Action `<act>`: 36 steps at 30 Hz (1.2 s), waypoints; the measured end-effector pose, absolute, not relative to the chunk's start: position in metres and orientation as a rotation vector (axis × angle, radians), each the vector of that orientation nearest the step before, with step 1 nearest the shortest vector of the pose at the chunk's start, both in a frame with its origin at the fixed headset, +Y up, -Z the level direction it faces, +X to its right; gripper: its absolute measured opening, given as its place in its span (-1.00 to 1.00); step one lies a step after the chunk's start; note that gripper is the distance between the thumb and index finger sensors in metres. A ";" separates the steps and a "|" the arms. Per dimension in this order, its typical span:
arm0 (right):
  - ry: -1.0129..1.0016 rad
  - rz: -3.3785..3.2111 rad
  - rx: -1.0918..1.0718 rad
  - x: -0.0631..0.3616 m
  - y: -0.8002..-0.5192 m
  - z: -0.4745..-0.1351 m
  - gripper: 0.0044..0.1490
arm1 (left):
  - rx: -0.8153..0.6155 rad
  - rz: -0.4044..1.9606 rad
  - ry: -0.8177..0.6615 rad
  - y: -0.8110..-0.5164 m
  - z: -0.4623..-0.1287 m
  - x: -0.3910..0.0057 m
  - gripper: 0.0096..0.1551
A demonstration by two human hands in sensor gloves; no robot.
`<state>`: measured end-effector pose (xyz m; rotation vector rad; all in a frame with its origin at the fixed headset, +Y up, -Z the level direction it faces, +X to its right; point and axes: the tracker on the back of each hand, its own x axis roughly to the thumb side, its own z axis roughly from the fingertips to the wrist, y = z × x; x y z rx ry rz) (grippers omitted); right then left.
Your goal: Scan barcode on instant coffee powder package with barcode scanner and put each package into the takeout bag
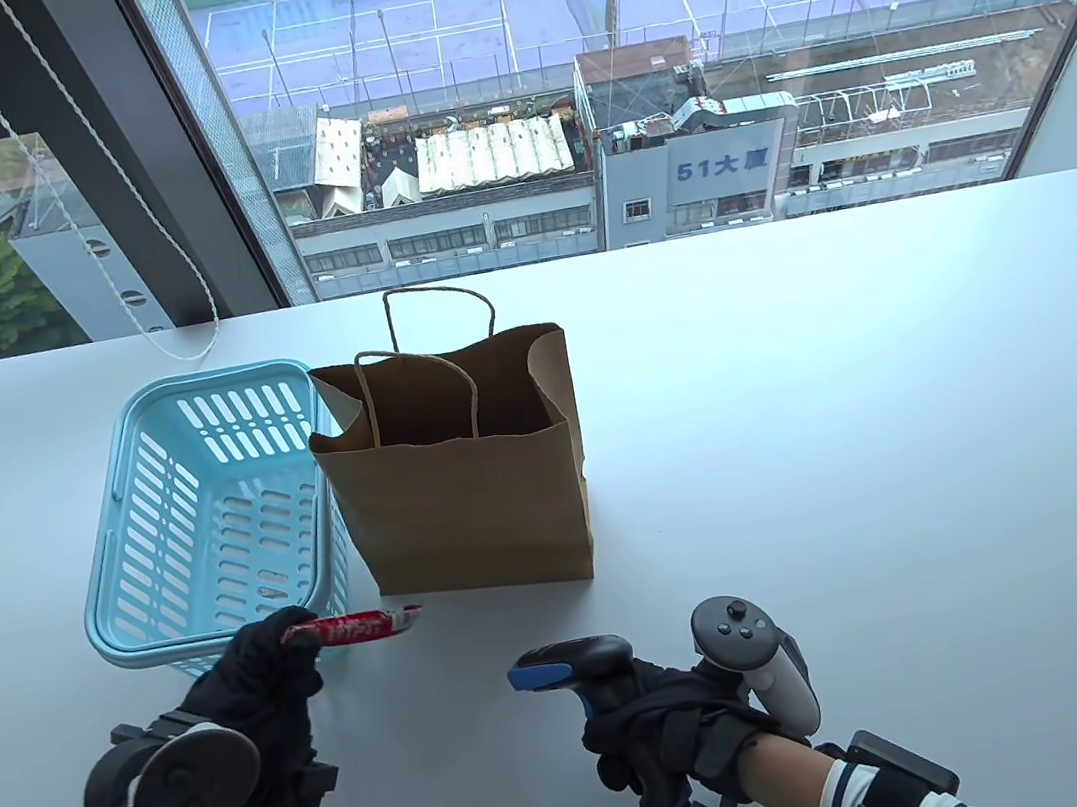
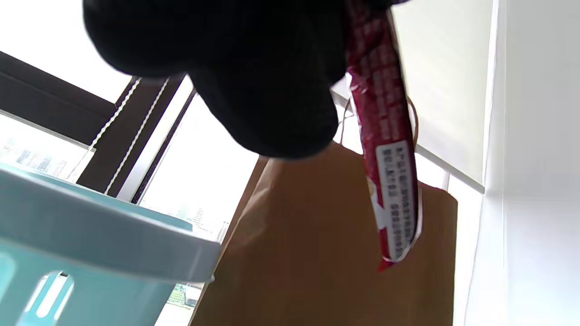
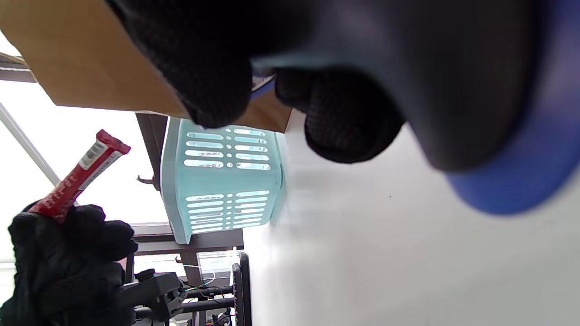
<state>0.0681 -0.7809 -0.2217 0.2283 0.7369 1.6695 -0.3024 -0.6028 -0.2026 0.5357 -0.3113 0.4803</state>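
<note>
My left hand (image 1: pixel 258 688) pinches one end of a red stick package of instant coffee (image 1: pixel 360 626), held level above the table in front of the brown paper takeout bag (image 1: pixel 468 475). In the left wrist view the package (image 2: pixel 385 136) shows a white printed label against the bag (image 2: pixel 326 253). My right hand (image 1: pixel 666 718) grips the black and blue barcode scanner (image 1: pixel 578 670) by its handle, head pointing left toward the package. The right wrist view shows the package (image 3: pixel 81 176) in my left hand (image 3: pixel 63 267) and the scanner's blue base (image 3: pixel 521 172).
A light blue plastic basket (image 1: pixel 211 513) stands left of the bag, touching it; nothing shows inside. The bag stands upright and open with its handles up. A window blind cord (image 1: pixel 126 283) hangs at the table's far edge. White table (image 1: pixel 857 437) stretches to the right.
</note>
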 end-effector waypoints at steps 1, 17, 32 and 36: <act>0.741 1.668 0.229 0.068 -0.781 -0.222 -0.15 | 0.565 0.510 -0.304 -0.594 -0.202 -0.311 -0.54; 0.726 1.690 0.275 0.066 -0.778 -0.224 -0.16 | 0.556 0.632 -0.064 -0.453 -0.323 -0.345 -0.60; 0.727 1.708 0.300 0.067 -0.776 -0.223 -0.16 | -0.024 0.541 -0.238 -0.497 -0.399 -0.239 -0.57; 0.734 1.705 0.298 0.067 -0.776 -0.223 -0.16 | -0.184 0.453 -0.296 -0.511 -0.404 -0.223 -0.50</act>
